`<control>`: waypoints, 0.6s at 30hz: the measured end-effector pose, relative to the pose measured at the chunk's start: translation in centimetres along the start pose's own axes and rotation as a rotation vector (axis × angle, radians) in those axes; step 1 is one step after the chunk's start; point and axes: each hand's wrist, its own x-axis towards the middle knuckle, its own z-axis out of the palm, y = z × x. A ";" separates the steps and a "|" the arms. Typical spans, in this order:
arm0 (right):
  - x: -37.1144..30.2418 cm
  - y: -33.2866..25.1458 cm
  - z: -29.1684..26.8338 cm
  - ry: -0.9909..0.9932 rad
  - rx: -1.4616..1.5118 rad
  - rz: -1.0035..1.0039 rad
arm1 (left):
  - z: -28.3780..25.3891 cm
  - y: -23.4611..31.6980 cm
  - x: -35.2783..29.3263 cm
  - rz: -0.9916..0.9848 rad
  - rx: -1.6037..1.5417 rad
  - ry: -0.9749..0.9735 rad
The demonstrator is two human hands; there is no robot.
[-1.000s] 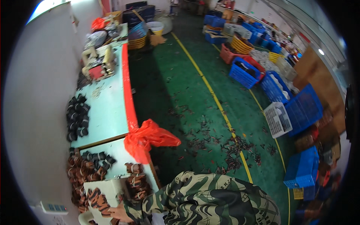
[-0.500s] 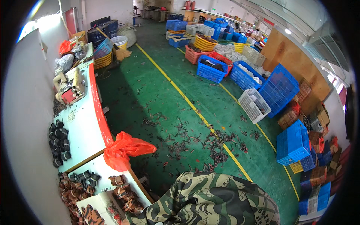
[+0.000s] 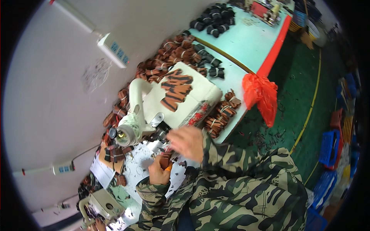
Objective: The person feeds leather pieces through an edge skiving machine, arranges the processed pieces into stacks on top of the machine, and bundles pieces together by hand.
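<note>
My left hand point(image 3: 159, 172) is closed around a small stack of brown leather pieces point(image 3: 165, 159), below the working end of a cream bench machine point(image 3: 154, 102). An orange band shows at its fingers. My right hand point(image 3: 187, 142) hovers just right of the stack, beside the dark metal parts of the machine; its fingers are smeared by motion, so I cannot see whether they hold anything. Loose brown-and-black strips point(image 3: 176, 89) lie on the machine's flat cream top.
Tied brown bundles point(image 3: 221, 115) and black bundles point(image 3: 214, 19) crowd the bench. A red plastic bag point(image 3: 261, 94) hangs off its right edge. A power strip point(image 3: 113, 50) is on the wall. At lower left, another person's hand point(image 3: 99, 225) is beside a second machine point(image 3: 102, 208).
My view has swung left and down from the open floor and crates to the bench. Both hands, the leather stack and the machine's working end have come into view.
</note>
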 end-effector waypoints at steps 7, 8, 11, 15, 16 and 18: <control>3.2 5.9 0.3 -0.025 -0.406 -0.217 | 0.4 -1.0 -2.3 -0.242 -0.306 -0.086; 3.4 5.9 -0.2 -0.013 -0.407 -0.173 | 0.3 -1.3 -2.6 -0.264 -0.343 -0.072; 3.4 2.6 -2.2 -0.040 -0.376 -0.137 | -0.9 -1.3 -2.2 -0.284 -0.339 -0.092; -0.9 -4.9 -0.3 -0.254 0.226 0.090 | -1.9 1.4 0.3 0.014 0.020 -0.099; -0.5 -5.3 -0.4 -0.308 0.241 0.218 | -1.7 1.2 1.1 0.025 0.076 -0.135; -0.6 -3.9 -0.2 -0.296 0.326 0.225 | -1.5 0.8 1.5 0.035 0.130 -0.175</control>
